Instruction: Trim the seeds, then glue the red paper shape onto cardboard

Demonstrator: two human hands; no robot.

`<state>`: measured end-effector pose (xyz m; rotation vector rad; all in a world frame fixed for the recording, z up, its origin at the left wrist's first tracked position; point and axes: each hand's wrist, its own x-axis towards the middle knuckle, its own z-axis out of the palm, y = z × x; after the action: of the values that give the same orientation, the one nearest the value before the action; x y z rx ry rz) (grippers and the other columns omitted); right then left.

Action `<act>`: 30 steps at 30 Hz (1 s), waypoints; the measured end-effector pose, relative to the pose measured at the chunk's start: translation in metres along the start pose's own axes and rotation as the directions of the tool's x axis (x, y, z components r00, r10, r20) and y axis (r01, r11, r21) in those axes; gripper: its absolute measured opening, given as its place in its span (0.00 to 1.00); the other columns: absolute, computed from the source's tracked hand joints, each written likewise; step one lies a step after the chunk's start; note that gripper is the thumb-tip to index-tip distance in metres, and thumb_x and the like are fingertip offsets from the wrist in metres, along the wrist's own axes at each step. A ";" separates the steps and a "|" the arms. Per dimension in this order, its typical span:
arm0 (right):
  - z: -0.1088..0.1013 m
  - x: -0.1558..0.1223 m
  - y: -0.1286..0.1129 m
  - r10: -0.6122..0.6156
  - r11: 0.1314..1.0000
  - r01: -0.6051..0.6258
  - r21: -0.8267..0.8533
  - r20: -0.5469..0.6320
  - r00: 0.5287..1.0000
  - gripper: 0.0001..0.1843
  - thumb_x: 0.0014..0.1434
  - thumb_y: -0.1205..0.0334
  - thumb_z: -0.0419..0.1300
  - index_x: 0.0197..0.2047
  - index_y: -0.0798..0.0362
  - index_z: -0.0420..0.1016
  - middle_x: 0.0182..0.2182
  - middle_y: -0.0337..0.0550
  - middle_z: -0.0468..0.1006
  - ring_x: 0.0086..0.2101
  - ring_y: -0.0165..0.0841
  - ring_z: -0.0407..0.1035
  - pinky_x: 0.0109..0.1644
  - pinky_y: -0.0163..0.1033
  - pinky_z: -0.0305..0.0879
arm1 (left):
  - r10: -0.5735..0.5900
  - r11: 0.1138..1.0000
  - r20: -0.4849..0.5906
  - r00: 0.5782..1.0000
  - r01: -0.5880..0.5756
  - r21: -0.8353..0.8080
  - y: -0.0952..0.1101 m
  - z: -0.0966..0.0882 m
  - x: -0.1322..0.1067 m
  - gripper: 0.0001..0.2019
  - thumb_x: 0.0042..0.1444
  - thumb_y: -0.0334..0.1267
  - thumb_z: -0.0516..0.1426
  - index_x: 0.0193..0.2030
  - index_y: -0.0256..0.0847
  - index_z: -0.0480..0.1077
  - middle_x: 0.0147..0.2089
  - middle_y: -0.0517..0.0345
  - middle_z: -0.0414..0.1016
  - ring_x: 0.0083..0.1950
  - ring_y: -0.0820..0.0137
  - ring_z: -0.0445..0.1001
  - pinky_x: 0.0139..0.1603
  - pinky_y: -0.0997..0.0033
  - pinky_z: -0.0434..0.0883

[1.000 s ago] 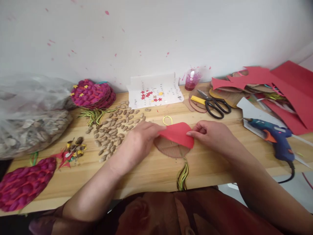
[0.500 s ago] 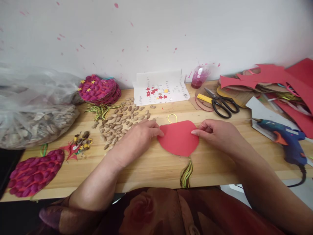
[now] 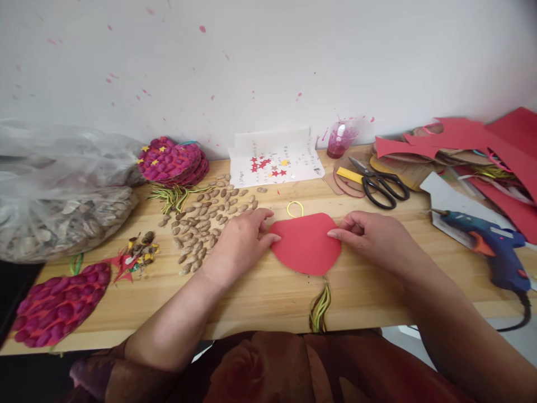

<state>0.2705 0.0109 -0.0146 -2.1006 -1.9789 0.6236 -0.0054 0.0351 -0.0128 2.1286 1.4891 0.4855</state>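
Observation:
A flat red card piece [image 3: 306, 244] with rounded sides lies in front of me, a yellow loop [image 3: 295, 209] at its top and a green-and-brown tassel [image 3: 321, 307] below. My left hand [image 3: 243, 242] holds its left edge, thumb on the face and index finger raised off the corner; the other fingertips are hidden. At the right edge, my right hand [image 3: 367, 235] pinches the card with its thumb on top and the fingers curled. Loose peanuts [image 3: 199, 224] are spread just beyond my left hand.
Left are a bag of shells [image 3: 75, 218], a purple-studded piece [image 3: 62, 305] and a stack of similar pieces [image 3: 172, 162]. Paper with small stars [image 3: 274, 157] and a stained cup [image 3: 340, 140] stand behind. Scissors [image 3: 380, 182], glue gun [image 3: 489, 240] and red card scraps [image 3: 461, 134] lie right.
My left index finger has lifted away from the card's corner, opening a gap to the thumb. My right hand keeps its pinch. The whole view has shifted slightly down.

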 end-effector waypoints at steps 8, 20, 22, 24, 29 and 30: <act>-0.002 0.000 -0.002 0.027 1.000 -0.027 -0.005 0.023 0.999 0.17 0.55 0.41 0.61 0.30 0.47 0.74 0.26 0.36 0.79 0.27 0.33 0.70 0.30 0.38 0.57 | -0.089 0.995 0.047 0.995 0.091 -0.043 0.002 0.002 0.006 0.10 0.57 0.35 0.60 0.45 0.43 0.77 0.30 0.64 0.79 0.31 0.70 0.75 0.39 0.69 0.69; 0.000 0.000 0.000 -0.003 1.000 0.003 0.006 -0.007 1.000 0.17 0.55 0.42 0.61 0.28 0.47 0.73 0.23 0.36 0.78 0.25 0.32 0.69 0.28 0.38 0.55 | -0.121 0.988 0.096 0.988 0.129 -0.082 0.003 -0.002 0.006 0.13 0.53 0.40 0.63 0.46 0.44 0.77 0.29 0.64 0.78 0.29 0.71 0.73 0.36 0.70 0.69; 0.000 -0.001 0.000 0.002 1.000 -0.002 0.004 0.002 1.000 0.17 0.55 0.42 0.61 0.29 0.47 0.73 0.24 0.36 0.78 0.25 0.32 0.69 0.29 0.38 0.55 | -0.130 0.986 0.095 0.987 0.139 -0.090 0.003 -0.001 0.007 0.12 0.53 0.39 0.63 0.45 0.44 0.77 0.29 0.65 0.78 0.29 0.71 0.73 0.37 0.69 0.69; -0.001 -0.001 -0.001 0.013 1.000 -0.013 -0.002 0.013 1.000 0.17 0.55 0.42 0.61 0.29 0.47 0.73 0.24 0.36 0.78 0.26 0.32 0.69 0.29 0.39 0.55 | -0.138 0.984 0.098 0.986 0.148 -0.101 0.003 -0.002 0.008 0.11 0.52 0.38 0.63 0.44 0.43 0.78 0.28 0.65 0.77 0.28 0.71 0.73 0.37 0.69 0.69; -0.001 -0.001 -0.002 0.030 1.000 -0.030 -0.007 0.031 0.999 0.17 0.56 0.42 0.61 0.29 0.47 0.73 0.25 0.35 0.78 0.27 0.33 0.69 0.30 0.39 0.56 | -0.154 0.975 0.112 0.982 0.170 -0.145 0.005 -0.002 0.009 0.11 0.53 0.37 0.63 0.44 0.43 0.78 0.28 0.65 0.77 0.28 0.72 0.73 0.36 0.70 0.68; -0.001 0.000 -0.002 0.033 0.999 -0.033 -0.006 0.035 0.999 0.17 0.56 0.42 0.61 0.30 0.46 0.73 0.25 0.35 0.78 0.27 0.33 0.69 0.30 0.39 0.56 | -0.156 0.974 0.111 0.981 0.171 -0.147 0.005 -0.002 0.009 0.11 0.53 0.36 0.62 0.44 0.43 0.78 0.28 0.65 0.77 0.28 0.72 0.73 0.36 0.70 0.68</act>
<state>0.2693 0.0109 -0.0126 -2.1443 -1.9699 0.6656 0.0005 0.0429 -0.0078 1.8645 1.5039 0.4157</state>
